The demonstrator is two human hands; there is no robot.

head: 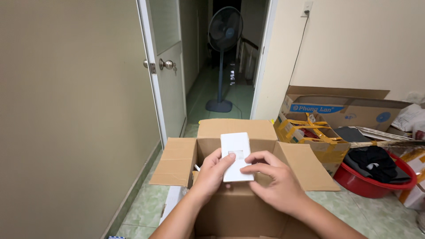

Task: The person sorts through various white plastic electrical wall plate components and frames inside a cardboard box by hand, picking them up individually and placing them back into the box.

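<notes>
A small flat white box [236, 150] is held over an open cardboard box [177, 161] on the floor. My left hand [212, 173] grips the white box from below and the left side. My right hand [274, 181] holds its lower right edge, with the fingertips curled onto its front face. The white box stands roughly upright, tilted slightly away from me. The inside of the cardboard box is mostly hidden behind my hands.
A standing fan [223, 53] is in the open doorway ahead. The white door [166, 66] is swung open at left. To the right are cardboard boxes [345, 110], a red basin [376, 181] with dark cloth, and a broom [389, 144]. The floor is green tile.
</notes>
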